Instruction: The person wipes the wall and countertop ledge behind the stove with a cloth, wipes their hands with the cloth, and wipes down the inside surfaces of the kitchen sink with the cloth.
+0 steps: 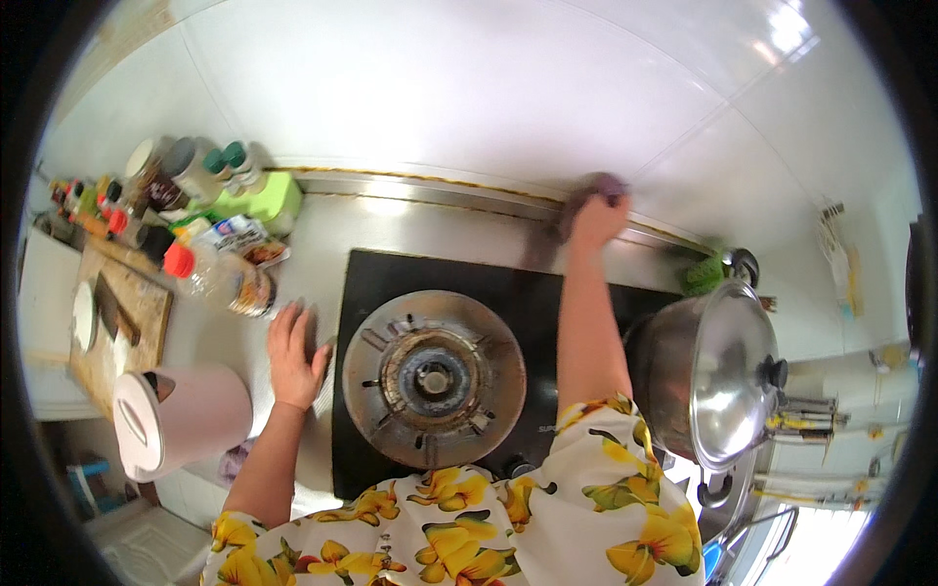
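My right hand (601, 220) reaches over the back of the black gas cooktop (542, 329) and grips a dark purple cloth (597, 189). The cloth is pressed against the foot of the white tiled wall (454, 95), by the steel ledge behind the cooktop; it looks slightly blurred. Flat on the steel counter (322, 227) left of the cooktop rests my left hand (295, 355), fingers spread and holding nothing. Between my arms is the round gas burner (434, 377) with its metal ring. A large lidded steel pot (681, 373) stands right of my right forearm.
Seasoning jars (198, 168), a light green box (278, 198) and a red-capped plastic bottle (194, 267) crowd the left rear. A pink lidded bin (201, 417) stands near a wooden chopping board (150, 293) bearing a cleaver (113, 311). Behind the pot is a green object (702, 275).
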`<control>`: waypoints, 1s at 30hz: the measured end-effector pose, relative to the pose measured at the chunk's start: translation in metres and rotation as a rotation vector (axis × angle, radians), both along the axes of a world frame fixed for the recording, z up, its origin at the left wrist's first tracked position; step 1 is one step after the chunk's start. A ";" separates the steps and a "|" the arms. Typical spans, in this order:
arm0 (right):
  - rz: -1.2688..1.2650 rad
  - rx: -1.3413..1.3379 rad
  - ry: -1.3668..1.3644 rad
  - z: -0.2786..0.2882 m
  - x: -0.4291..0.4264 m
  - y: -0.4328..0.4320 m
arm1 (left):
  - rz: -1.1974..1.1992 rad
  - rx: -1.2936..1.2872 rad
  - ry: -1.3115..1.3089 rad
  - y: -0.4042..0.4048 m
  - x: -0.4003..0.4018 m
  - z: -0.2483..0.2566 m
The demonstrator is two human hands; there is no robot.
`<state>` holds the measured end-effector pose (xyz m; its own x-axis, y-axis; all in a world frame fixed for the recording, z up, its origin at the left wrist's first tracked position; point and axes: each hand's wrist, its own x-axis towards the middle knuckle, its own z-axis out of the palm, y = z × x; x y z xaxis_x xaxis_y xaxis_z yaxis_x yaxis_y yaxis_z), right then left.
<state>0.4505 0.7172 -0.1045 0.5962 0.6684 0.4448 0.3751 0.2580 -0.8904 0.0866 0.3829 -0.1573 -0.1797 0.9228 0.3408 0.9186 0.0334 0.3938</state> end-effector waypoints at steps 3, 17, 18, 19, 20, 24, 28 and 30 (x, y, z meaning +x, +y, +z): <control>0.105 0.278 0.245 0.061 -0.025 -0.007 | -0.013 -0.027 -0.031 0.004 0.006 0.003; -0.217 0.289 0.452 0.023 0.062 0.018 | 0.007 -0.017 0.023 0.000 -0.001 0.000; -0.226 0.297 0.448 0.020 0.079 0.024 | 0.006 -0.018 0.019 0.000 -0.002 0.000; -0.347 0.136 0.276 0.010 0.102 0.034 | -0.008 -0.004 0.008 0.003 0.001 0.000; -0.460 -0.035 0.108 -0.001 0.116 0.043 | -0.016 0.009 0.006 0.004 0.002 0.000; -0.492 -0.568 -0.249 -0.031 0.105 0.031 | -0.014 -0.006 0.008 0.003 0.000 0.000; -0.392 -0.286 -0.360 -0.037 0.103 0.010 | -0.022 -0.013 -0.028 0.007 0.006 0.004; -0.325 -0.197 -0.411 -0.054 0.062 0.004 | -0.010 -0.017 0.010 0.004 0.004 0.001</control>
